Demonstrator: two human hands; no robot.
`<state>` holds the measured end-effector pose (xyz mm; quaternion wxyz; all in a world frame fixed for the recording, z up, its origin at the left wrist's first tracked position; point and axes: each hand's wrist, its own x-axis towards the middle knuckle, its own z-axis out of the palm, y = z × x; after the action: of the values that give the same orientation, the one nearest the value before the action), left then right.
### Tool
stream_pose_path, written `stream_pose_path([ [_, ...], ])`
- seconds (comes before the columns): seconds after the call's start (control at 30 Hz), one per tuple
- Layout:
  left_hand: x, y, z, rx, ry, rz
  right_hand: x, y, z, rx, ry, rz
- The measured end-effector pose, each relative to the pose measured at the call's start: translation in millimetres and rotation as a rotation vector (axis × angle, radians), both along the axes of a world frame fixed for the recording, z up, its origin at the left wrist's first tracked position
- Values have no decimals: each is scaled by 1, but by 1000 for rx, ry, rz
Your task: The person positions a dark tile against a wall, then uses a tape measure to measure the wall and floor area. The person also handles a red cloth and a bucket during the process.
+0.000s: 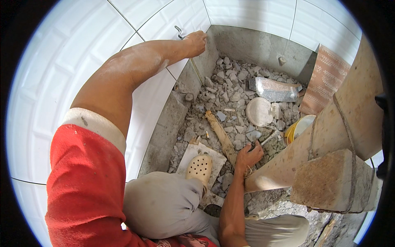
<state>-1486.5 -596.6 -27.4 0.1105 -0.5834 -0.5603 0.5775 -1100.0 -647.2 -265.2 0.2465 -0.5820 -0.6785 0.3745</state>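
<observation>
My left hand [196,43] is up at the edge of the white wall tile [148,78], near the corner, fingers curled. Whatever may be inside it is hidden. Just beside the wrist a bent metal hook [179,32] sticks out of the wall. Low over the rubble [235,88], my right hand [249,157] reaches out with thumb and forefinger apart. Its fingertips are close to a thin, pale stick-like tool [270,137]; contact is unclear. A long, dirty tan strip [221,133] lies to the left of this hand.
A round white lid [259,111], a silvery packet [276,89] and a yellow-rimmed bucket [297,129] sit on the rubble. At right, a large pipe [329,127] slants across with a concrete block [325,180] tied to it. A brown patterned sheet [325,80] leans at the back.
</observation>
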Motion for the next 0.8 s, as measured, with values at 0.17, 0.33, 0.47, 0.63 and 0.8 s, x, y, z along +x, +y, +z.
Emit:
stream_pose_path([
  [0.17,-3,0,-5,-2,-9,-22,2,-1,1,-6,-39,10],
  [0.33,-3,0,-4,-3,-9,1,2,-1,-2,1,-17,0],
  [0.47,1,0,-3,-20,6,3,3,-1,-4,7,18,4],
  [0.63,3,0,-1,-33,2,1,3,-2,-2,1,36,13],
  [0.8,0,-2,1,-38,1,-24,2,-3,0,-31,45,1],
])
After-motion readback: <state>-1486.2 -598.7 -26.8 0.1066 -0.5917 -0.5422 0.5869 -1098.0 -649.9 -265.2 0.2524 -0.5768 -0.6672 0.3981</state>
